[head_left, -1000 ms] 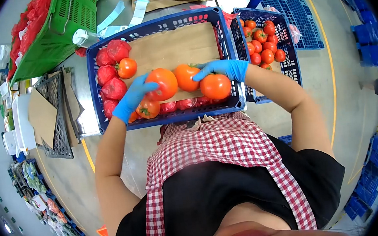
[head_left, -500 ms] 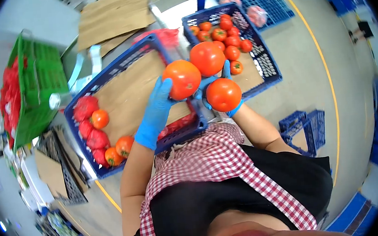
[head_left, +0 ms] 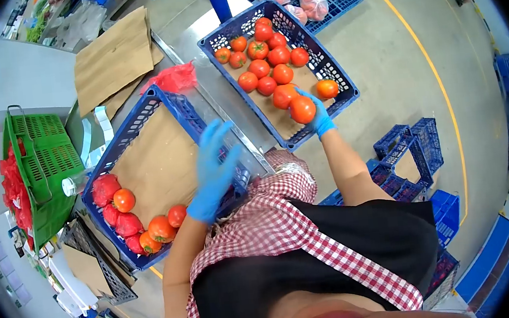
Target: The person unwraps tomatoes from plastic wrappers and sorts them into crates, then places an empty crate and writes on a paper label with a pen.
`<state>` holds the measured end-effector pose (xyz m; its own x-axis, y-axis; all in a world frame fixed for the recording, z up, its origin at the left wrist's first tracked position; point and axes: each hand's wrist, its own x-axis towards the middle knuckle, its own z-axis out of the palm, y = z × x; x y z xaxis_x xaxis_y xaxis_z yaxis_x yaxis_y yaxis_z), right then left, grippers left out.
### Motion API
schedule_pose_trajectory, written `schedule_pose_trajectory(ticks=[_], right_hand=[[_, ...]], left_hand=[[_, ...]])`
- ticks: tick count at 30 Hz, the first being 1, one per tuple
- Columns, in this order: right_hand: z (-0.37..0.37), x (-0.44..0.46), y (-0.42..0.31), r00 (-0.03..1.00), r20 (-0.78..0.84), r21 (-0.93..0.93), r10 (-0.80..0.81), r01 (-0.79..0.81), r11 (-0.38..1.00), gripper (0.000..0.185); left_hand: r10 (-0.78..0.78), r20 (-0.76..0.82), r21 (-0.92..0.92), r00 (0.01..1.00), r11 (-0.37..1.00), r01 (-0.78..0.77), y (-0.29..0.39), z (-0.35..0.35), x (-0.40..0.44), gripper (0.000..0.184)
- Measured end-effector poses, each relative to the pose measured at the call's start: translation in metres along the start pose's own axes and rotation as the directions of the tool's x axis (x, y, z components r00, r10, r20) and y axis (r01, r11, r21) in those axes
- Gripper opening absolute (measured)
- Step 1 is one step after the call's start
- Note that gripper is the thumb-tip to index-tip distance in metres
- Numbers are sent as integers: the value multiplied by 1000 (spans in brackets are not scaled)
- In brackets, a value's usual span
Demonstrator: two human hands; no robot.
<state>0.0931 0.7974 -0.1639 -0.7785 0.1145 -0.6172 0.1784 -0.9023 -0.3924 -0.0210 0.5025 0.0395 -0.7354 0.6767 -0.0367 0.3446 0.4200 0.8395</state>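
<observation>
My left hand (head_left: 214,169), in a blue glove, is raised over the near right side of a blue crate (head_left: 165,91), fingers spread and holding nothing. That crate is lined with cardboard and has red-wrapped tomatoes (head_left: 129,224) and a few bare ones (head_left: 161,228) along its left and near sides. My right hand (head_left: 320,116), also gloved, is inside the second blue crate (head_left: 350,97), its fingers around a large tomato (head_left: 303,110). Another large tomato (head_left: 285,96) touches that one. An orange-red tomato (head_left: 327,89) lies to their right, and several more (head_left: 257,50) fill the crate's far part.
A green crate (head_left: 52,154) with red wrapping stands at the left, near a clear bottle (head_left: 76,183). Cardboard sheets (head_left: 113,59) and red netting (head_left: 174,78) lie beyond the first crate. Blue crates (head_left: 410,156) stand on the floor at right; a blue post (head_left: 215,0) rises behind.
The large tomatoes have moved right from above the first crate into the second one. My left hand has let go and drawn back left, its fingers now spread. The view has turned toward the right.
</observation>
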Motion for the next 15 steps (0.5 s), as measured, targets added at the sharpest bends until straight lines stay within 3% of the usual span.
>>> schedule_pose_trajectory(ticks=[2, 4, 6, 7, 8, 9, 10, 13, 14, 15], right_hand=[[-14, 7, -2, 986, -136, -22, 94, -98, 995, 55], [-2, 6, 9, 977, -186, -35, 101, -110, 993, 48], [-8, 25, 25, 964, -257, -152, 71, -113, 982, 45], [-14, 36, 36, 957, -287, -213, 52, -117, 970, 43], [-23, 40, 43, 960, -279, -115, 34, -69, 991, 41], [-24, 41, 50, 959, -278, -288, -59, -25, 957, 41], [-27, 38, 59, 955, -255, -452, -153, 22, 892, 41], [-56, 76, 66, 917, -351, -610, -191, -69, 789, 39], [-28, 74, 74, 834, -180, -729, -521, 243, 640, 39], [1, 72, 81, 631, 18, -805, -775, 469, 363, 38]], left_hand=[[-135, -290, -72, 948, 990, 119, -36, -39, -41, 44], [-108, -460, 111, 881, 978, 177, -56, -69, -74, 42], [-47, -497, 444, 866, 844, 300, -87, -94, -115, 50], [-162, -486, 476, 859, 775, 416, -98, -99, -136, 56], [-277, -479, 506, 833, 689, 520, -109, -102, -158, 62], [-394, -491, 529, 777, 573, 626, -122, -106, -186, 69], [-565, -320, 499, 760, 582, 643, -159, -111, -217, 88], [-540, -276, 544, 795, 594, 593, -130, -108, -231, 93], [-501, -266, 551, 823, 621, 557, -132, -111, -233, 93], [-509, -212, 628, 834, 582, 516, -120, -117, -221, 94]])
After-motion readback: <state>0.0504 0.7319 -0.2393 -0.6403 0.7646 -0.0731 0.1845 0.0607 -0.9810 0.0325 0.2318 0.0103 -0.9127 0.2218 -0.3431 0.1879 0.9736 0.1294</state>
